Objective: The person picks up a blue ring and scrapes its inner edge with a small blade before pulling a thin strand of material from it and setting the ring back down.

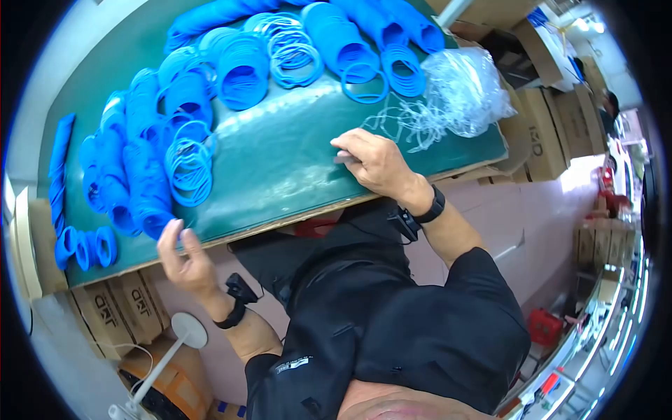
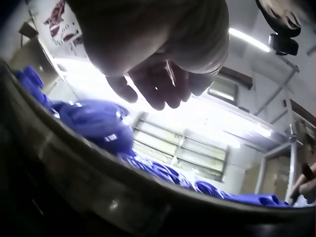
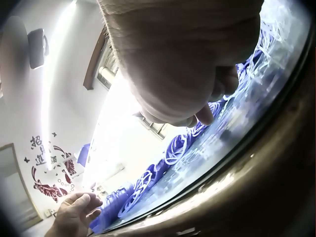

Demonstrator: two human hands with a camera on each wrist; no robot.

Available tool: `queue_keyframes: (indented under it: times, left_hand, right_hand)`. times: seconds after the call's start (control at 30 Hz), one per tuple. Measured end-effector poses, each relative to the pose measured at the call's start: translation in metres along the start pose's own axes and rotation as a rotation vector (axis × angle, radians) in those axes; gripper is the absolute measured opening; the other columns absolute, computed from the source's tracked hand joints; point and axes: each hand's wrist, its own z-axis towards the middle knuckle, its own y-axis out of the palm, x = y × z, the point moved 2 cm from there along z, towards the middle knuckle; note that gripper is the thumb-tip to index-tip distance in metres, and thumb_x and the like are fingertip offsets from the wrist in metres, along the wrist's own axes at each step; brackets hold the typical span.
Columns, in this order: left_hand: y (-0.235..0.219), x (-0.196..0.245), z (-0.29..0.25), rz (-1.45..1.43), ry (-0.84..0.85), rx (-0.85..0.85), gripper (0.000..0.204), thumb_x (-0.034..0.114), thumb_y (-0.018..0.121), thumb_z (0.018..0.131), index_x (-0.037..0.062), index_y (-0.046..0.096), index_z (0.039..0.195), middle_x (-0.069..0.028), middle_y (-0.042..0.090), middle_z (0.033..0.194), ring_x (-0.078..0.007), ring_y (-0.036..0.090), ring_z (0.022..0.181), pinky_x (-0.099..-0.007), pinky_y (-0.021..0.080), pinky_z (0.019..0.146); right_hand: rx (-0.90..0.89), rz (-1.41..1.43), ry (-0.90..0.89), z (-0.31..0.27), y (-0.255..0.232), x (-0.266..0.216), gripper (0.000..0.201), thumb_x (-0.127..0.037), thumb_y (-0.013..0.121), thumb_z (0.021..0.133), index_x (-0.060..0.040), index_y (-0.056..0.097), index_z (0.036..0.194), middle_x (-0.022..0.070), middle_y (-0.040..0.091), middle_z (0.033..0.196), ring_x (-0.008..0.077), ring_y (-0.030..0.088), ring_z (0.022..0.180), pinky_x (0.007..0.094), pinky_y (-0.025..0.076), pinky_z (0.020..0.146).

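Observation:
My left hand [image 1: 187,262] hovers at the table's front edge, fingers loosely bent and nothing seen in them. Its fingertips are close to the near end of a stack of blue rings [image 1: 148,183]. In the left wrist view the fingers [image 2: 155,91] hang apart above the blue stacks. Over the front right of the green table [image 1: 280,154], my right hand [image 1: 378,162] has its fingers loosely curled, with nothing visible in them. Beyond it lie thin clear strands [image 1: 413,120] and a crumpled clear plastic bag [image 1: 467,91]. The right wrist view mostly shows the heel of that hand.
Several stacks of blue rings [image 1: 241,66] line the back and left of the table. A loose bundle of rings [image 1: 189,171] lies left of centre, and small rolls [image 1: 85,248] sit at the left corner. Cardboard boxes [image 1: 542,136] stand at the right, with others [image 1: 119,311] below the table's left end.

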Motion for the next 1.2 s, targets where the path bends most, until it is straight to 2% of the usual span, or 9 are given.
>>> queue_keyframes:
  times: [0.13, 0.3, 0.43, 0.7, 0.77, 0.87, 1.03, 1.13, 1.2]
  left_hand:
    - [0.057, 0.037, -0.016, -0.138, 0.0, -0.226, 0.021, 0.005, 0.074, 0.094, -0.0014, 0.072, 0.114, -0.0194, 0.072, 0.115, -0.0339, 0.068, 0.112, -0.0419, 0.051, 0.102]
    - [0.084, 0.043, -0.02, -0.158, 0.013, -0.335, 0.021, 0.007, 0.073, 0.096, -0.002, 0.071, 0.115, -0.0164, 0.07, 0.117, -0.0312, 0.067, 0.112, -0.0392, 0.05, 0.101]
    - [0.085, 0.04, -0.026, -0.147, 0.001, -0.336, 0.023, 0.012, 0.074, 0.096, -0.0009, 0.071, 0.115, -0.0164, 0.071, 0.116, -0.0322, 0.067, 0.111, -0.0393, 0.051, 0.1]
    - [0.088, 0.045, -0.025, -0.048, 0.055, -0.322, 0.021, 0.012, 0.075, 0.094, 0.0022, 0.072, 0.112, -0.0157, 0.072, 0.113, -0.0327, 0.068, 0.109, -0.0408, 0.051, 0.098]
    - [0.088, 0.045, -0.025, -0.045, 0.046, -0.317, 0.02, 0.012, 0.075, 0.094, 0.0028, 0.073, 0.112, -0.0154, 0.073, 0.113, -0.0326, 0.068, 0.109, -0.0409, 0.051, 0.098]
    - [0.091, 0.044, -0.026, -0.057, 0.044, -0.288, 0.021, 0.011, 0.077, 0.09, 0.0055, 0.073, 0.11, -0.0122, 0.074, 0.108, -0.0319, 0.069, 0.109, -0.0425, 0.049, 0.098]
    - [0.093, 0.045, -0.026, -0.039, 0.044, -0.268, 0.019, 0.011, 0.077, 0.089, 0.006, 0.074, 0.108, -0.0115, 0.074, 0.107, -0.031, 0.069, 0.107, -0.042, 0.049, 0.097]
    - [0.092, 0.042, -0.027, -0.054, 0.053, -0.255, 0.018, 0.011, 0.077, 0.089, 0.0063, 0.074, 0.107, -0.0112, 0.074, 0.106, -0.0307, 0.07, 0.106, -0.0418, 0.05, 0.096]
    - [0.091, 0.044, -0.027, -0.046, 0.047, -0.249, 0.018, 0.011, 0.077, 0.089, 0.0064, 0.074, 0.107, -0.0113, 0.074, 0.105, -0.0306, 0.07, 0.106, -0.0417, 0.05, 0.096]
  right_hand:
    - [0.012, -0.149, -0.08, 0.004, -0.008, 0.014, 0.03, -0.003, 0.069, 0.085, -0.0061, 0.068, 0.115, 0.0116, 0.071, 0.109, 0.0328, 0.071, 0.092, 0.0403, 0.057, 0.075]
    - [0.078, -0.308, 0.088, -0.01, -0.024, 0.036, 0.026, -0.002, 0.066, 0.087, -0.0048, 0.066, 0.113, 0.013, 0.071, 0.105, 0.0352, 0.071, 0.09, 0.0426, 0.058, 0.076]
    - [0.131, -0.532, 0.306, -0.024, -0.063, 0.072, 0.026, -0.006, 0.066, 0.091, -0.0038, 0.068, 0.117, 0.0135, 0.073, 0.109, 0.0361, 0.072, 0.094, 0.0428, 0.059, 0.076]
    - [0.269, -0.32, 0.133, -0.011, -0.076, 0.053, 0.034, 0.006, 0.065, 0.088, -0.0028, 0.067, 0.121, 0.0158, 0.073, 0.111, 0.0319, 0.075, 0.095, 0.0399, 0.061, 0.08]
    - [0.251, -0.267, 0.177, -0.007, -0.079, 0.052, 0.036, 0.002, 0.066, 0.085, -0.0067, 0.068, 0.119, 0.0137, 0.074, 0.112, 0.0359, 0.072, 0.094, 0.0447, 0.059, 0.078]
    - [0.28, -0.315, 0.153, 0.002, -0.084, 0.046, 0.034, 0.001, 0.066, 0.086, -0.007, 0.068, 0.119, 0.0142, 0.074, 0.108, 0.0359, 0.072, 0.092, 0.0452, 0.059, 0.076]
    - [0.219, -0.256, 0.024, 0.039, -0.04, 0.049, 0.026, -0.008, 0.068, 0.089, -0.0075, 0.067, 0.114, 0.0165, 0.073, 0.105, 0.0377, 0.072, 0.089, 0.048, 0.058, 0.074]
    - [0.049, -0.395, 0.244, 0.066, -0.019, 0.061, 0.02, -0.02, 0.072, 0.09, -0.0047, 0.064, 0.101, 0.02, 0.072, 0.104, 0.0415, 0.072, 0.094, 0.0507, 0.058, 0.079]
    - [0.028, -0.416, 0.276, 0.076, -0.009, 0.077, 0.023, -0.021, 0.072, 0.089, -0.0039, 0.064, 0.102, 0.0205, 0.072, 0.104, 0.0416, 0.072, 0.095, 0.0516, 0.058, 0.08]
